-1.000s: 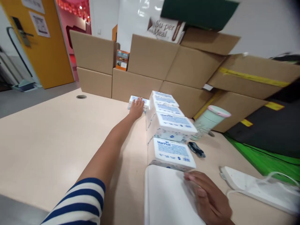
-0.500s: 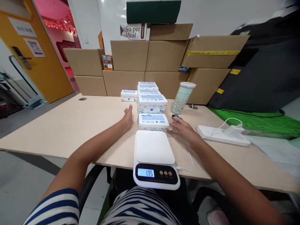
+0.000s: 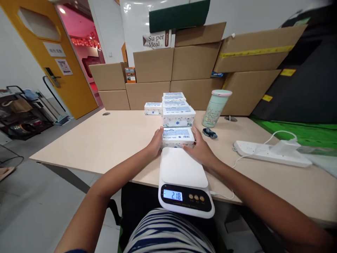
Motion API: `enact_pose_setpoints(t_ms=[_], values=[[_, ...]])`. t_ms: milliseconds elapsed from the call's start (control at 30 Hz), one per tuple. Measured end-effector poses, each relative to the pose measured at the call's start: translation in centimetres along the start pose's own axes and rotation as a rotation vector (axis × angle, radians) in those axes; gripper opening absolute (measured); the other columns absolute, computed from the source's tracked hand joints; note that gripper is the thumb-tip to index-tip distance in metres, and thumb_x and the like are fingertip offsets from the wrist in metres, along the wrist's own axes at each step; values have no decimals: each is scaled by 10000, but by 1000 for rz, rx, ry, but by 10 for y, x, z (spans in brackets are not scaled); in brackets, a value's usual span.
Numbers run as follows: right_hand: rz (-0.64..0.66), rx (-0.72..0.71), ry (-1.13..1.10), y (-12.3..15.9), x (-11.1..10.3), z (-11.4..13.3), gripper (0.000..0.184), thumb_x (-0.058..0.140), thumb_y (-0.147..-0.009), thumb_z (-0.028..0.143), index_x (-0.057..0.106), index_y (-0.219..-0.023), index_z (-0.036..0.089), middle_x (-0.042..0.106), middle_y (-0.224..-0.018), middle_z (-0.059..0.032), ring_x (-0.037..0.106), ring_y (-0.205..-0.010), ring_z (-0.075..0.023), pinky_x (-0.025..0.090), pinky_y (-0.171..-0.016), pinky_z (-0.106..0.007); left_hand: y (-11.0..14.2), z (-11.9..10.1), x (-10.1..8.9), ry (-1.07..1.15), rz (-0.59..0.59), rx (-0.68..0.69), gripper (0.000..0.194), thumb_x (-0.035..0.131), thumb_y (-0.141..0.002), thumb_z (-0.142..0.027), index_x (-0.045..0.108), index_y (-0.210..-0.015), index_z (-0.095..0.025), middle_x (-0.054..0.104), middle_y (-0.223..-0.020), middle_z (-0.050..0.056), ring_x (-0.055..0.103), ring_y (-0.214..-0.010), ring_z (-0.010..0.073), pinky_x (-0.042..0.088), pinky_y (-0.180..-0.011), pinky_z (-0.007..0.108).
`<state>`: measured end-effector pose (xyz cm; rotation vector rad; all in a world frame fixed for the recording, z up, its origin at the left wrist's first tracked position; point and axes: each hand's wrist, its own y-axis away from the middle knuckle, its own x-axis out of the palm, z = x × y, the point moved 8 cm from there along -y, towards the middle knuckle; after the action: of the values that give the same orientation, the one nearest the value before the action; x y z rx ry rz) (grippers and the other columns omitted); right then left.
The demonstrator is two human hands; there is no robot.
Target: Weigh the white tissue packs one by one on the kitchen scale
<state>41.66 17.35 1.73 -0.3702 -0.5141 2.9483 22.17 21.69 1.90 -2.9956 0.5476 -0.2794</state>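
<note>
My left hand point(image 3: 156, 141) presses on the left side of the nearest tissue pack point(image 3: 177, 133), a white packet with blue print. On the opposite side, my right hand point(image 3: 201, 148) grips the same pack, its thumb at the front lower edge. Right in front of that pack lies a white digital kitchen scale point(image 3: 181, 167), its lit display showing what looks like 2.18. Behind stands a row of stacked tissue packs point(image 3: 177, 121), several deep. A single tissue pack point(image 3: 153, 109) lies to the left of the row's far end.
A mint-green tumbler point(image 3: 216, 109) and a small dark toy-like object point(image 3: 210, 133) are right of the packs. Farther right lies a white power strip point(image 3: 271, 154) with a plug and cable. Cardboard boxes point(image 3: 147, 95) line the table's back edge.
My left hand has come back from the single pack at the far left to the nearest pack. My right hand has moved from the scale onto that pack's right side. The displayed reading has changed.
</note>
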Motion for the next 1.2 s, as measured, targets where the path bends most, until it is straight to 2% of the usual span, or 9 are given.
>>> enact_pose_setpoints(t_ms=[133,233,433,567,667,800,967,1100,1200], values=[[-27,54,-121,-4,-3,4,931,833,-757,343,476,-1602,183,592,-1601,-207,640,-1409,-341,526,-1180,-550,4,-8,5,-31,-29,37,709,641,-931,-771,535,-1432,-280,663,-1502,133,621,-1428,340,488,-1213,551],[-111,-36,-52,-1,-13,18,828,811,-795,381,549,-1560,203,632,-1569,-170,669,-1364,-322,546,-1164,-518,9,-18,13,-36,22,124,723,677,-945,-720,448,-1483,-295,553,-1624,136,502,-1546,331,408,-1284,546],[-323,-523,298,21,-33,69,602,749,-909,503,623,-1460,297,679,-1506,-126,639,-1387,-347,532,-1165,-561,28,-45,27,-137,152,328,978,636,-940,-772,201,-1679,-302,378,-1754,151,349,-1642,346,280,-1365,546],[-479,-813,487,48,-48,99,652,749,-879,614,583,-1430,309,644,-1459,-156,596,-1371,-419,511,-1108,-638,43,-63,34,-193,202,434,1097,684,-848,-841,255,-1706,-309,353,-1774,131,310,-1656,387,285,-1368,543],[-475,-953,455,69,-51,110,581,741,-872,598,608,-1372,334,603,-1431,-133,562,-1361,-421,476,-1111,-632,51,-68,37,-213,232,484,1208,747,-749,-882,272,-1709,-322,379,-1757,135,323,-1640,427,319,-1344,584],[-494,-1019,439,88,-43,120,389,593,-970,531,627,-1317,359,647,-1340,-104,583,-1311,-394,447,-1135,-654,51,-67,31,-191,209,497,1155,752,-738,-886,357,-1665,-322,451,-1700,149,389,-1595,441,354,-1316,602],[-381,-1034,194,92,-30,132,366,426,-1063,523,721,-1222,377,764,-1095,-53,710,-1163,-346,446,-1162,-700,41,-64,22,-133,191,449,1046,760,-690,-920,559,-1500,-291,628,-1492,141,537,-1458,411,447,-1235,535],[-355,-919,38,84,-35,127,460,387,-1080,403,800,-890,333,748,-745,-12,762,-788,-268,504,-1121,-666,33,-51,28,-18,225,295,903,485,-790,-1021,726,-1191,-250,718,-1089,93,692,-1068,289,576,-965,432],[-254,-884,62,76,-33,123,451,452,-1069,438,809,-827,306,772,-727,-15,764,-738,-251,574,-1016,-588,31,-43,30,-37,213,218,773,493,-860,-954,736,-993,-233,695,-947,60,658,-896,233,554,-845,379]])
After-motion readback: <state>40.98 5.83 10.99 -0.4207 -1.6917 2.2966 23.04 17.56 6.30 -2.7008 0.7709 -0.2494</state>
